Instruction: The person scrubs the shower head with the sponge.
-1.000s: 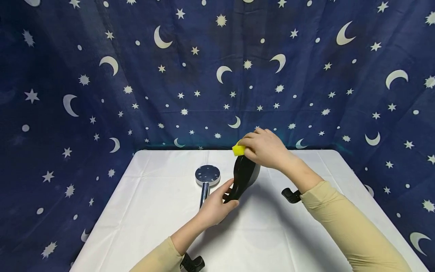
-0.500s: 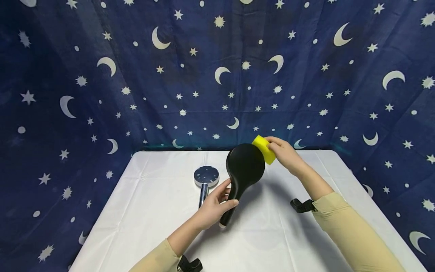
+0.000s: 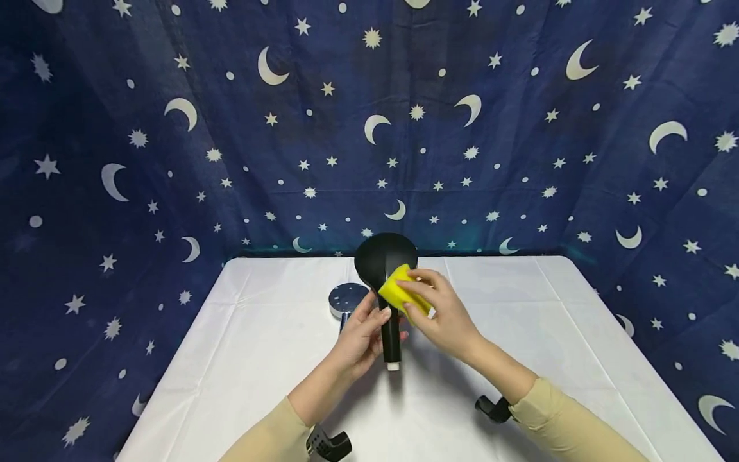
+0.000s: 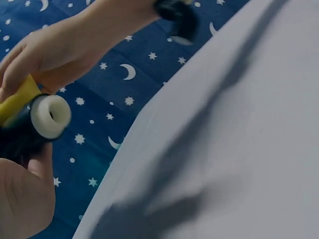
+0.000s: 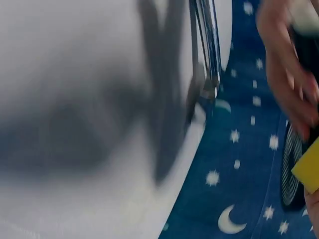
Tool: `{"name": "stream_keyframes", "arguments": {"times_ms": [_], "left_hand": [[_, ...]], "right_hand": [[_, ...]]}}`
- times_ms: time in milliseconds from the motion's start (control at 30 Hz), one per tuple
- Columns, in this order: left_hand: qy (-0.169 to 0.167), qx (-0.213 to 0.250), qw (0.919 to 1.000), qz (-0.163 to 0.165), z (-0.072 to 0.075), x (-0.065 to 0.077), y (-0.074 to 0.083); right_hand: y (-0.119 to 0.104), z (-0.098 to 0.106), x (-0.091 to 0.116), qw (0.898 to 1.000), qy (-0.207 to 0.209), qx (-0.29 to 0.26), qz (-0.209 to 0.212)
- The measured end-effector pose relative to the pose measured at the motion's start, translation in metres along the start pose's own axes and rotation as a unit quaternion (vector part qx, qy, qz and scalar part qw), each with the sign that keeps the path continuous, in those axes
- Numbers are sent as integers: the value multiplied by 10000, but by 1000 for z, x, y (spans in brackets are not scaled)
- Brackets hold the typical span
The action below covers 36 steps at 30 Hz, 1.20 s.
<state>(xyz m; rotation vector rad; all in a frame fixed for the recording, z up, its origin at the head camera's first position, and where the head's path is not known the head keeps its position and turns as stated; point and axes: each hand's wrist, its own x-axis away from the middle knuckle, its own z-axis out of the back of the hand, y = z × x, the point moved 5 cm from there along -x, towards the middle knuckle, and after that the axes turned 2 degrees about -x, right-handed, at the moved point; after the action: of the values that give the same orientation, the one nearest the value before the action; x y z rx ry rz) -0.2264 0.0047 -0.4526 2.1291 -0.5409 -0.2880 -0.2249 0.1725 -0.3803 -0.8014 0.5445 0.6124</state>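
My left hand (image 3: 355,340) grips a black shower head (image 3: 383,253) by its handle, raised above the table with the round head up and the back towards me. The white threaded end (image 4: 51,116) of its handle faces the left wrist camera. Between the fingers and thumb of my right hand (image 3: 447,317) is a yellow sponge (image 3: 396,289), lying against the neck where head and handle join. In the right wrist view the ridged spray face shows beside the sponge (image 5: 309,167) at the right edge. The left fingers are partly hidden behind the handle.
A chrome shower head (image 3: 345,300) lies on the white-covered table (image 3: 260,359), just left of and behind the black one, its handle partly hidden by my left hand. A dark blue curtain (image 3: 323,135) with moons and stars hangs behind and at both sides.
The black shower head has turned from edge-on to showing its back and shifted left, now nearly upright. The right hand has brought the sponge from the top, round the right rim, down to the neck.
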Motion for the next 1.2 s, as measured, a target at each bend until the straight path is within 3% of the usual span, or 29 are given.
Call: {"name": "stream_keyframes", "arguments": {"times_ms": [100,233,367,500,567,667,767,833,933,1100,1200], "left_hand": [[-67,321,9994,109,0,0,2],[-161,25,9995,270,1,1,1],[-209,-647,9971,329,3,3,-4],[-302,-1117,9926,359,3,5,-9],[-291,-1189,9920,298,3,5,-10],[-185,-1168,9928,211,5,4,-9],[-109,-1162,9929,218,10,4,-8],[-126,-1142,9930,266,11,5,-8],[-174,-1049,9938,332,11,7,-8],[-261,-745,9962,368,6,9,-7],[-366,-479,9975,375,3,10,-3]], "right_hand": [[-6,-5,0,9981,-247,183,530],[11,6,-16,9920,-49,1003,765],[36,20,-37,9847,17,1742,57],[45,23,-46,9812,-173,1860,-491],[38,19,-43,9845,-245,1705,-323],[18,8,-29,9878,-459,1456,298],[1,-1,-15,9853,-727,1286,863],[-3,-2,-12,9831,-816,1297,1003],[10,5,-16,9837,-550,1495,839],[44,23,-21,9838,304,1767,-49],[37,22,-14,9867,575,1519,-105]]}}
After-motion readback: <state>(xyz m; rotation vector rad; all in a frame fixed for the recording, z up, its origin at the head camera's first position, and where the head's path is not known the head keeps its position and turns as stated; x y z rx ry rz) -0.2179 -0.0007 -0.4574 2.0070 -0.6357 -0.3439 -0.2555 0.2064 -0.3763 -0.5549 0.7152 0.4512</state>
